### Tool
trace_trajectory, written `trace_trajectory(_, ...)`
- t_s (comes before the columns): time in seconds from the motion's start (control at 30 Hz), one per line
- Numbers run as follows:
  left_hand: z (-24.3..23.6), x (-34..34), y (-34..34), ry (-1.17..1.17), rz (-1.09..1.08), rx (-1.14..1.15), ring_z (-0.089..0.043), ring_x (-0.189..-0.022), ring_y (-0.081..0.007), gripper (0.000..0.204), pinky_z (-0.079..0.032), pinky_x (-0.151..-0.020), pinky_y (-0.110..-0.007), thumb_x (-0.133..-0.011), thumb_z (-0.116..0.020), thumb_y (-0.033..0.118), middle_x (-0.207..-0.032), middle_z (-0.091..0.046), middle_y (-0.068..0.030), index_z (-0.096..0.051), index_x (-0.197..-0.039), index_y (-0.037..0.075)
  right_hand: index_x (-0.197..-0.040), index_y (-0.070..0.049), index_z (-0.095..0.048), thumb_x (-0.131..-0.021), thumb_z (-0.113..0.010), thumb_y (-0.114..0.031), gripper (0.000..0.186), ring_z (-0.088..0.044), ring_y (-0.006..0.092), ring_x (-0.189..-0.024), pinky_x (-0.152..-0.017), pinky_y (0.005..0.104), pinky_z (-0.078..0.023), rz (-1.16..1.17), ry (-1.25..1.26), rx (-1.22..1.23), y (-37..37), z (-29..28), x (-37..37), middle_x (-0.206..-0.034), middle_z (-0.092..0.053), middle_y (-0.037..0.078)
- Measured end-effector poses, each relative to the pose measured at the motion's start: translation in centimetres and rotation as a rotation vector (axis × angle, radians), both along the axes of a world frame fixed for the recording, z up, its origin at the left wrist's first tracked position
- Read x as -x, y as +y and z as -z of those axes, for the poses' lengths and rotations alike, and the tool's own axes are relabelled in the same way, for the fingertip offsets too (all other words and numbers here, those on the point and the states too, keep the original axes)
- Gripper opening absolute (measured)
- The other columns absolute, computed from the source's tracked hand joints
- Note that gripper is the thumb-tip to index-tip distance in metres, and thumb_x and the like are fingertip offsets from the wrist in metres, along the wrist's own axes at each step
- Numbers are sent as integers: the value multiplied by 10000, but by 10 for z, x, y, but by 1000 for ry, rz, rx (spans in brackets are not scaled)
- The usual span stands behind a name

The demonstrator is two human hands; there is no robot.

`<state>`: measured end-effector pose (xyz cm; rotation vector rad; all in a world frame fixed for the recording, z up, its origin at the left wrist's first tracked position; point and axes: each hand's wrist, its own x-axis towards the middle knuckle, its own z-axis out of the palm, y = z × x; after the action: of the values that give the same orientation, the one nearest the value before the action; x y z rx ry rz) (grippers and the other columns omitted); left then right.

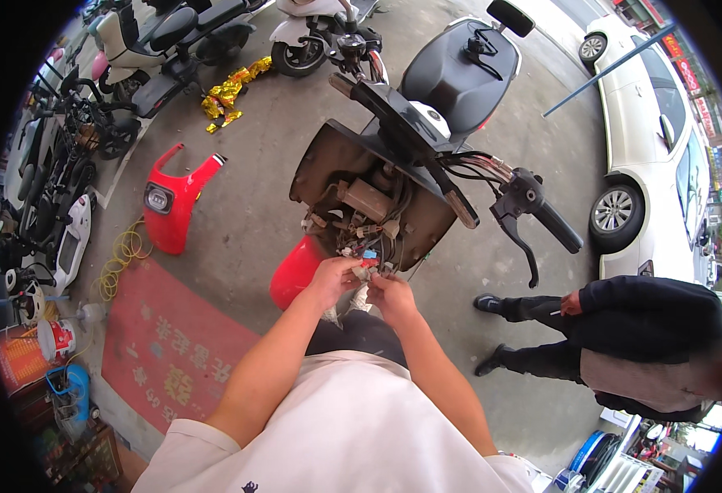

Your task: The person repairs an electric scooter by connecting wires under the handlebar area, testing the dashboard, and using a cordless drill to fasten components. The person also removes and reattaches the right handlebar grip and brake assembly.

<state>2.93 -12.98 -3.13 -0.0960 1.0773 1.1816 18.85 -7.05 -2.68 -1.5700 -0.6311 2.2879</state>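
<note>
In the centre, an electric scooter (459,74) stands with its dark front housing (427,230) opened, exposing a boxy grey unit (365,197), tangled wires and small connectors (369,255), one blue. My left hand (334,278) pinches at the connectors on the lower part of the tangle. My right hand (387,292) is beside it, its fingers closed on a small pale connector (367,274). The exact grip of each is partly hidden by the fingers. A red body panel (291,275) lies behind my left forearm, below the housing.
A red cowl (172,209) and yellow hose (121,263) lie left, near a red mat (156,337) and blue compressor (73,403). Gold foil (229,94) and parked scooters (82,123) are upper left. A person (648,337) in dark clothing stands right, near a white car (653,107).
</note>
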Motion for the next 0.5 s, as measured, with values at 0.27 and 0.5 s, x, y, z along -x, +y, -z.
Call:
trace_trajectory(0.27,-5,-6,11,183,107,33,-672,-912,-227,244,-522,-825,-363,-911,-621,178,-1016,-702,-122,-646,-1078,3,-1011,-14,-552,-936,-518,-106,123,-607,233,-729,-659,380,-514,29,55,37,-13,-22,0,-869,-629,113)
trace_trajectory(0.5,17,-9,7,4,62,-91,-664,-896,-204,295,-504,-836,-338,-944,-544,207,-1045,-689,-97,-630,-1147,11,-1056,-18,-578,-979,-420,-212,262,-623,274,-795,-732,419,-509,-18,171,333,5,-10,-8,-935,-660,138)
